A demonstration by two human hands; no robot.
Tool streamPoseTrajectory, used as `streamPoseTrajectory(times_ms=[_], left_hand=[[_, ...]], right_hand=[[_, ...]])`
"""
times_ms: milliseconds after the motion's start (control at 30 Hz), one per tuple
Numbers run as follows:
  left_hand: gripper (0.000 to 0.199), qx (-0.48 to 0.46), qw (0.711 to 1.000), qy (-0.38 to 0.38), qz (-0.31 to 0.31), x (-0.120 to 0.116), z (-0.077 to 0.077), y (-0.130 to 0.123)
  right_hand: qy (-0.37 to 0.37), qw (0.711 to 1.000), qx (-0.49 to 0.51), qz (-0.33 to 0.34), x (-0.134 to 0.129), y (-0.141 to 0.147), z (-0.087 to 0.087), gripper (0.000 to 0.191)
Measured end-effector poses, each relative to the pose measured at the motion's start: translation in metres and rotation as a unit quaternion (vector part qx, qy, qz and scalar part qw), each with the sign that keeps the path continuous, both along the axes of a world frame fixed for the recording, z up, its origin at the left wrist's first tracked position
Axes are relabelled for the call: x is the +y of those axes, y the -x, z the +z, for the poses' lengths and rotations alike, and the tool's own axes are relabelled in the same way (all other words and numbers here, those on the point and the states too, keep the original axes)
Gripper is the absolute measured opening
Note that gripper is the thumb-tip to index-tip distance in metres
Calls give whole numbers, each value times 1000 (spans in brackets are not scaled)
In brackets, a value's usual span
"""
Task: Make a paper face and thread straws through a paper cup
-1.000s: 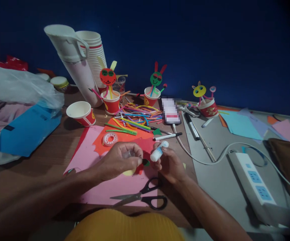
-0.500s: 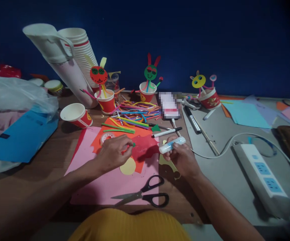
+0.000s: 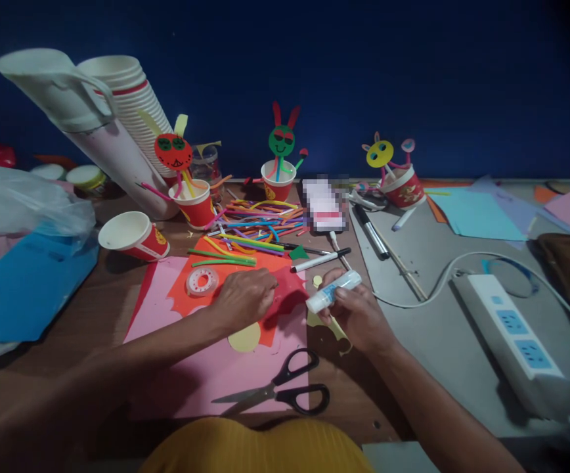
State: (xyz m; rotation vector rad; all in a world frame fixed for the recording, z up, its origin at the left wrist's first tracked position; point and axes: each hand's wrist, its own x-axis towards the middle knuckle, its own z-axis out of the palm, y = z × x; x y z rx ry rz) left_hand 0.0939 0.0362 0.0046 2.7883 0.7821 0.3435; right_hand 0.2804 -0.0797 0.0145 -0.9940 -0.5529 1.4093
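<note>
My right hand (image 3: 361,312) is wrapped round a white glue stick (image 3: 333,292) with a blue label, tilted above the table. To its left, my left hand (image 3: 246,297) is closed in a pinch over red paper (image 3: 289,289); whatever its fingers hold is hidden. Beneath that hand lie orange paper (image 3: 179,289) and a pale yellow paper disc (image 3: 244,338). A roll of tape (image 3: 201,282) rests beside the left wrist. Black-handled scissors (image 3: 275,391) lie on the pink sheet (image 3: 167,394), nearest my body. Pale yellow scrap (image 3: 337,332) shows under the right hand.
Behind are coloured pipe cleaners (image 3: 260,220), cup puppets with a red face (image 3: 173,152), green face (image 3: 282,140) and yellow face (image 3: 379,154), and a phone (image 3: 323,203). A paper cup (image 3: 134,235) and flask (image 3: 117,151) stand left. A power strip (image 3: 514,328) lies right.
My left hand has turned and moved slightly right; a small green bit seen at its fingertips is now hidden. The glue stick is tilted more steeply. The whole view has shifted a little.
</note>
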Motion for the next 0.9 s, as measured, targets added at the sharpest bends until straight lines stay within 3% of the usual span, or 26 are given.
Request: streamPoseTrajectory(times_ms=[300, 400, 467, 500, 600, 667, 700, 733, 900], left_hand=[[19, 12, 997, 74, 9, 1, 8, 3], [15, -16, 990, 132, 45, 3, 18, 8], [18, -61, 963, 245, 96, 1, 25, 13], [22, -90, 936, 320, 118, -1, 27, 16], [29, -189, 815, 539, 102, -12, 27, 25], [28, -224, 742, 627, 76, -19, 26, 31], [28, -232, 723, 647, 66, -22, 27, 33], [29, -232, 719, 653, 58, -25, 28, 34], [54, -169, 762, 625, 26, -30, 39, 38]], right_hand=[[-2, 1000, -3, 5, 2, 0, 1, 20], [-2, 1000, -21, -4, 2, -1, -2, 19], [-3, 999, -45, -13, 1, 0, -3, 19], [-1, 998, -61, -14, 1, 1, -3, 18], [17, 992, -122, -8, -1, 8, -1, 18], [24, 988, -155, -2, -2, 14, 3, 19], [20, 986, -166, 2, -2, 18, 5, 20], [13, 984, -175, 7, -3, 21, 7, 21], [-9, 977, -210, 28, -2, 31, 16, 20]])
